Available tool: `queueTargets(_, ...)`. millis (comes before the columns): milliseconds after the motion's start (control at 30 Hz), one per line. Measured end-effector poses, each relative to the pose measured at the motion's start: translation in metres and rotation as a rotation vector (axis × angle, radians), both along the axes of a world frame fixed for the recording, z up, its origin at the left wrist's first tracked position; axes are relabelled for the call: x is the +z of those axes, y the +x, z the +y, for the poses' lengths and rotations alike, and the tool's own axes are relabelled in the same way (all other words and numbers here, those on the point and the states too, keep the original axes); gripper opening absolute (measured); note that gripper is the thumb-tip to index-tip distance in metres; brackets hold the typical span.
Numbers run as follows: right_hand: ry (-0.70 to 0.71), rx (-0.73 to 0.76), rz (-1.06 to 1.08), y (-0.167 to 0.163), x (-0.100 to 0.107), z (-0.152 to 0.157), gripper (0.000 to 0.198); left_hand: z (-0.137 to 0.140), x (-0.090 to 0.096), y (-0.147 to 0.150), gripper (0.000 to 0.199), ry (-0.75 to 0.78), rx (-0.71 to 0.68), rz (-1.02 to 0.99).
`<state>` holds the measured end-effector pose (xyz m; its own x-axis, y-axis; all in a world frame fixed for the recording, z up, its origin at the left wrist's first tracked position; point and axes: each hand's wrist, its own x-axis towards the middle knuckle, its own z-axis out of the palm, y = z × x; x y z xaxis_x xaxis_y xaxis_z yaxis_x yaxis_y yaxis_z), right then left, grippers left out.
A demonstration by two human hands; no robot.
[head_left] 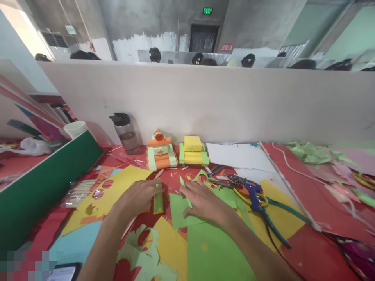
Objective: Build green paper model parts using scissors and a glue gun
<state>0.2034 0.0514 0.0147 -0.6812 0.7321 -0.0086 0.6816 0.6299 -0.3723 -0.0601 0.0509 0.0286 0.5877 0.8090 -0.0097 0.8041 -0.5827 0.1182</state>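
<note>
My left hand (140,195) lies with its fingers bent across a narrow green folded paper piece (158,203), whose far end shows just past the fingertips. To the right of it, my right hand (202,201) has its fingers curled over a slim light green stick (182,181), a pen or a tightly rolled paper; I cannot tell which. Under and beside that hand lie green paper sheets (216,249). Beyond both hands stand an orange and pale green paper tank (161,152) and a yellow and green paper model (193,152).
Right of my right hand lie a blue glue gun (254,195) and yellow-handled scissors (246,198). Cut paper scraps (143,249) cover the near side. A water bottle (126,134) stands by the white partition (205,101). A green board (49,195) edges the left; a phone (63,273) lies front left.
</note>
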Motion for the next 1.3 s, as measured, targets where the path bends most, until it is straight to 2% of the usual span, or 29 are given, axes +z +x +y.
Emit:
queueTargets(200,-0.027,0.008,0.005,-0.001,0.000,-0.001,0.046,0.000,-0.004,0.014,0.057,0.116,-0.020,-0.015)
queueTargets(333,-0.149,0.002,0.054,0.002,0.011,-0.001,0.029,-0.001,-0.004,0.024,0.042,0.143,-0.054,-0.048)
queueTargets(467,-0.274,-0.030,0.125,0.018,0.030,0.004,0.025,0.001,-0.008,0.024,0.034,0.183,-0.059,-0.075)
queueTargets(667,-0.232,-0.186,0.299,0.043,0.048,0.015,0.007,0.002,-0.014,0.023,0.029,0.233,-0.054,-0.114)
queueTargets(767,-0.238,-0.252,0.466,0.051,0.045,0.020,0.023,0.001,-0.018,0.025,0.031,0.221,-0.066,-0.120)
queueTargets(867,-0.327,-0.306,0.710,0.060,0.037,0.026,0.039,0.003,-0.023,0.022,0.032,0.269,-0.062,-0.144)
queueTargets(933,-0.352,-0.344,0.855,0.067,0.034,0.031,0.046,0.004,-0.023,0.016,0.031,0.335,0.000,-0.187)
queueTargets(1000,-0.327,-0.393,0.940,0.073,0.033,0.034,0.048,0.004,-0.021,0.010,0.032,0.396,0.119,-0.259)
queueTargets(1100,-0.262,-0.450,0.926,0.077,0.035,0.034,0.041,0.003,-0.013,0.000,0.039,0.395,0.402,-0.356)
queueTargets(1167,-0.241,-0.466,0.865,0.077,0.037,0.033,0.035,0.002,-0.009,-0.003,0.036,0.391,0.534,-0.384)
queueTargets(1300,-0.267,-0.432,0.816,0.075,0.039,0.032,0.033,0.004,-0.010,-0.005,0.034,0.385,0.570,-0.378)
